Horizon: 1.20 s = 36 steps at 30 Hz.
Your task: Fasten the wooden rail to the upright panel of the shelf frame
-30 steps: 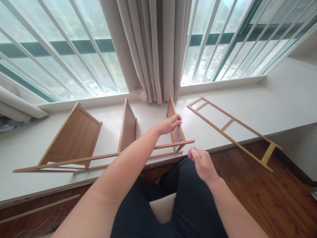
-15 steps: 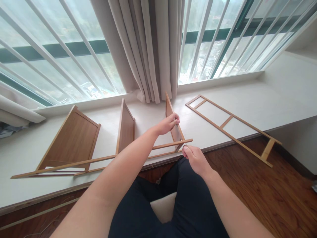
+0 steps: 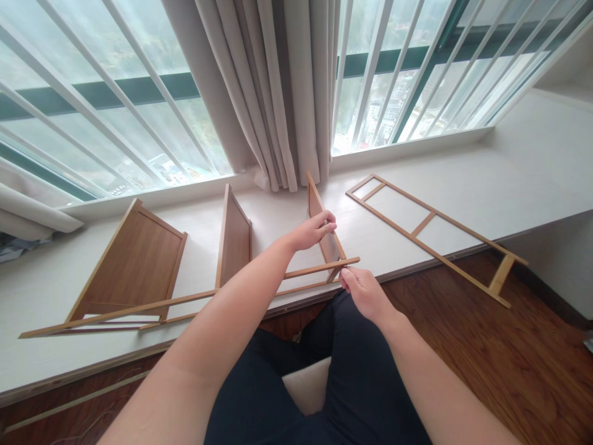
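My left hand (image 3: 317,230) is closed around the upper edge of the rightmost wooden shelf board (image 3: 315,198), which stands on edge. Just below it, my right hand (image 3: 361,287) pinches something small at the end of a long wooden side frame (image 3: 315,271). Its fingers hide most of that object. The side frame runs along the front of the sill, joining the rightmost board, a middle shelf board (image 3: 235,238) and a larger left shelf board (image 3: 132,262). My left forearm covers part of the frame.
A second ladder-like wooden frame (image 3: 423,224) lies to the right on the white window sill (image 3: 463,179), its end jutting over the wooden floor (image 3: 430,346). Behind stand grey curtains (image 3: 303,93) and barred windows. My legs are under the sill's front edge.
My right hand has shifted slightly up and left, closer against the end of the side frame. My left hand keeps its hold on the shelf board.
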### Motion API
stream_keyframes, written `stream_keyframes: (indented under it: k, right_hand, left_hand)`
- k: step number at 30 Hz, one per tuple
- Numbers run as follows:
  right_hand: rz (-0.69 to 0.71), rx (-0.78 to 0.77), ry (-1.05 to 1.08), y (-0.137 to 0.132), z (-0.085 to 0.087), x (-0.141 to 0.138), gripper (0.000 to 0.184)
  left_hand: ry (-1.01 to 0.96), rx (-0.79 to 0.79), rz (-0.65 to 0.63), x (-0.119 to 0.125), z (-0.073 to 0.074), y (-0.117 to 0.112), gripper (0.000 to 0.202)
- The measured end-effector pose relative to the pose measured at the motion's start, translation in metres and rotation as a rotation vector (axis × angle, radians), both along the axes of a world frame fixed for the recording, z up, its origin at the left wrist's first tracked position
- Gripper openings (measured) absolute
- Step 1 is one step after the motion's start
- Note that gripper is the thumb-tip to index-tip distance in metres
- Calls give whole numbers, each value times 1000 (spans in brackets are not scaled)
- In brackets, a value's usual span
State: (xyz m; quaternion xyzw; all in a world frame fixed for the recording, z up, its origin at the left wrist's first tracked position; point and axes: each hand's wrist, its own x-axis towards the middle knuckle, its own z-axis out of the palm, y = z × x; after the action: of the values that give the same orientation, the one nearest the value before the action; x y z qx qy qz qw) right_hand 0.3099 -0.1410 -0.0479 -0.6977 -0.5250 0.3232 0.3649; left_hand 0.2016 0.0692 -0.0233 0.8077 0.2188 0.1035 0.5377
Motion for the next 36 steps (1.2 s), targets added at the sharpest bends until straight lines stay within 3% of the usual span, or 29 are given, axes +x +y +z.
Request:
stream_keyframes:
  k: [7,15,28,32,36]
  right_hand:
    - [19,-29,57,1,-1,0,48]
    - [46,-64,319,4,1,0,45]
    - [73,-63,453,8,4,0,46]
    - [90,-36,438,5,-2,0,52]
    - [43,14,256,1,-7,0,59]
  left_hand:
    - [-8,33,-14,-2,5,-2,27]
    - [-5,41,-15,0,5,-2,28]
    - [27,51,-13,-1,7,-3,25]
    - [46,74,-13,0,10,-4,23]
    - [42,74,-20,-1,12,-5,23]
